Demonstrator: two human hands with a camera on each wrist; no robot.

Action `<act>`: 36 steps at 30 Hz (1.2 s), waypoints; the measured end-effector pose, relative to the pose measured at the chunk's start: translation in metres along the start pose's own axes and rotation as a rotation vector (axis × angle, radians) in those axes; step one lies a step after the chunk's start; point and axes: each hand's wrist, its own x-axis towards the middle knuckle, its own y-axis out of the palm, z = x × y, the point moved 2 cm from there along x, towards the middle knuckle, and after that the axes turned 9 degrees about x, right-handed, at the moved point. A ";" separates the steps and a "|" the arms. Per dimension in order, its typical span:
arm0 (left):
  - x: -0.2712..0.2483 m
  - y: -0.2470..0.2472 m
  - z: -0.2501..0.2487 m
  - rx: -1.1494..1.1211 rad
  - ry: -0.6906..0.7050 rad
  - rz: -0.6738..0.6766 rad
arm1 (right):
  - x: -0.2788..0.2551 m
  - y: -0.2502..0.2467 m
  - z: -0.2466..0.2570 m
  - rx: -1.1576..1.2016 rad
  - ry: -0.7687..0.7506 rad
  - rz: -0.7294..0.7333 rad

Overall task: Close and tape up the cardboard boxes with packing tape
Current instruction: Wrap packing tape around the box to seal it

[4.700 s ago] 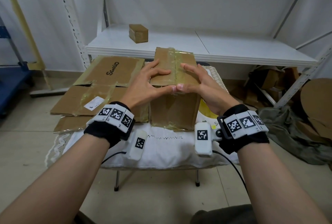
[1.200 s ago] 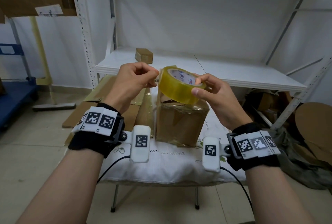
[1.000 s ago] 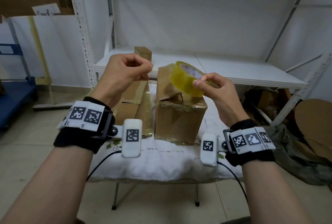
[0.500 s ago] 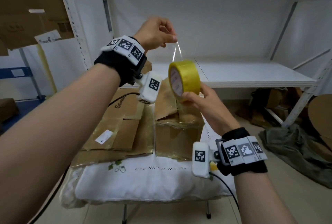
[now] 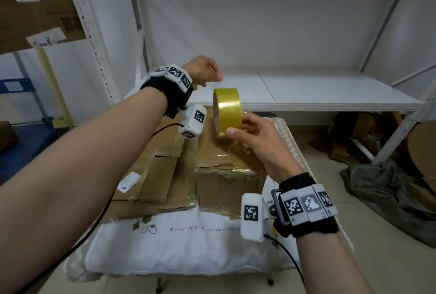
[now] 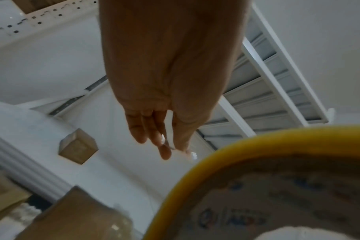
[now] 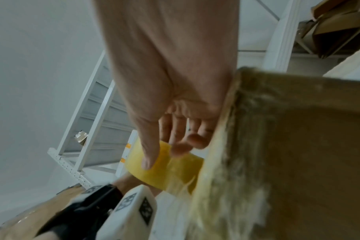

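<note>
A yellow roll of packing tape point(image 5: 227, 112) stands on edge in the air above the brown cardboard box point(image 5: 226, 175). My right hand point(image 5: 250, 133) grips the roll from below, thumb on its outer face point(image 7: 164, 165). My left hand point(image 5: 207, 74) hovers just up and left of the roll with fingers curled. In the left wrist view its fingertips point(image 6: 154, 138) pinch a thin clear tape end, with the roll's rim point(image 6: 195, 178) close below. The box's top flaps, covered in old glossy tape, lie roughly shut. The box's side point(image 7: 298, 146) fills the right wrist view.
The box stands on a small table under a white cloth point(image 5: 188, 241). Flattened cardboard sheets point(image 5: 153, 175) lie left of it. A white shelf point(image 5: 306, 90) runs behind, with a small brown box point(image 6: 78, 146) on it. Cardboard scraps and dark cloth point(image 5: 377, 187) are heaped on the floor at right.
Both hands left the box flaps and took up the roll. Over the last half second my left hand has dropped from high above the roll to just beside it.
</note>
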 end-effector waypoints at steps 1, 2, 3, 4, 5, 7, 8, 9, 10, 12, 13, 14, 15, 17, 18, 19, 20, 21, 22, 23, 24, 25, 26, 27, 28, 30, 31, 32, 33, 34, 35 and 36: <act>0.002 0.007 0.005 0.002 -0.016 0.034 | 0.001 0.001 0.000 0.012 -0.012 -0.010; 0.002 0.014 0.008 0.003 -0.029 0.076 | 0.001 0.001 -0.001 0.019 -0.021 -0.020; 0.002 0.021 0.011 0.000 -0.045 0.120 | 0.001 0.002 -0.001 0.020 -0.031 -0.030; 0.002 0.029 0.014 -0.015 -0.066 0.163 | 0.000 0.002 -0.002 0.010 -0.042 -0.046; 0.001 0.035 0.016 -0.044 -0.087 0.199 | 0.000 0.003 -0.003 -0.005 -0.059 -0.063; -0.003 0.043 0.017 -0.097 -0.116 0.243 | -0.002 0.003 -0.005 -0.038 -0.101 -0.108; -0.004 0.045 0.017 -0.108 -0.124 0.271 | -0.003 0.002 -0.006 -0.044 -0.123 -0.138; -0.005 0.047 0.015 -0.112 -0.124 0.300 | -0.004 0.003 -0.006 -0.047 -0.146 -0.167; -0.005 0.048 0.015 -0.120 -0.116 0.308 | -0.005 0.003 -0.007 -0.055 -0.171 -0.193; -0.007 0.049 0.012 -0.170 -0.115 0.280 | -0.006 0.005 -0.007 -0.084 -0.228 -0.244; -0.007 0.049 0.011 -0.185 -0.113 0.269 | -0.006 0.005 -0.007 -0.085 -0.252 -0.267; -0.007 0.049 0.009 -0.191 -0.104 0.269 | -0.006 0.006 -0.007 -0.072 -0.268 -0.285; -0.008 0.049 0.006 -0.194 -0.095 0.279 | -0.007 0.006 -0.007 -0.054 -0.278 -0.292; -0.009 0.047 0.003 -0.223 -0.095 0.287 | -0.007 0.007 -0.008 -0.038 -0.283 -0.283; -0.010 0.045 0.003 -0.234 -0.099 0.286 | -0.008 0.008 -0.007 -0.046 -0.283 -0.272; -0.010 0.044 0.003 -0.237 -0.099 0.288 | -0.009 0.009 -0.007 -0.059 -0.285 -0.262; -0.011 0.043 0.003 -0.240 -0.098 0.289 | -0.009 0.009 -0.008 -0.075 -0.287 -0.254; -0.011 0.043 0.004 -0.245 -0.099 0.289 | -0.008 0.010 -0.009 -0.091 -0.285 -0.248; -0.012 0.043 0.005 -0.251 -0.103 0.287 | -0.009 0.010 -0.008 -0.109 -0.278 -0.240; -0.012 0.043 0.006 -0.252 -0.109 0.281 | -0.008 0.011 -0.009 -0.123 -0.267 -0.231; -0.011 0.042 0.007 -0.253 -0.113 0.276 | -0.008 0.011 -0.009 -0.135 -0.256 -0.222; -0.011 0.042 0.008 -0.255 -0.115 0.279 | -0.007 0.011 -0.010 -0.142 -0.247 -0.214; -0.011 0.042 0.008 -0.258 -0.116 0.287 | -0.006 0.012 -0.010 -0.156 -0.234 -0.205; -0.010 0.041 0.009 -0.262 -0.117 0.293 | -0.005 0.012 -0.010 -0.173 -0.220 -0.194; -0.008 0.041 0.009 -0.261 -0.117 0.299 | -0.005 0.013 -0.010 -0.197 -0.205 -0.179; -0.005 0.041 0.011 -0.234 -0.118 0.299 | -0.005 0.013 -0.011 -0.234 -0.197 -0.148; -0.005 0.041 0.010 -0.214 -0.116 0.306 | -0.005 0.013 -0.011 -0.235 -0.199 -0.140; -0.003 0.041 0.010 -0.190 -0.112 0.322 | -0.006 0.013 -0.010 -0.223 -0.203 -0.136; -0.001 0.041 0.009 -0.162 -0.106 0.343 | -0.005 0.012 -0.011 -0.203 -0.207 -0.138; 0.000 0.041 0.007 -0.136 -0.099 0.360 | -0.006 0.012 -0.011 -0.181 -0.211 -0.138; 0.002 0.041 0.005 -0.112 -0.094 0.373 | -0.005 0.012 -0.011 -0.166 -0.213 -0.140; 0.004 0.041 0.004 -0.090 -0.089 0.384 | -0.005 0.011 -0.012 -0.159 -0.214 -0.141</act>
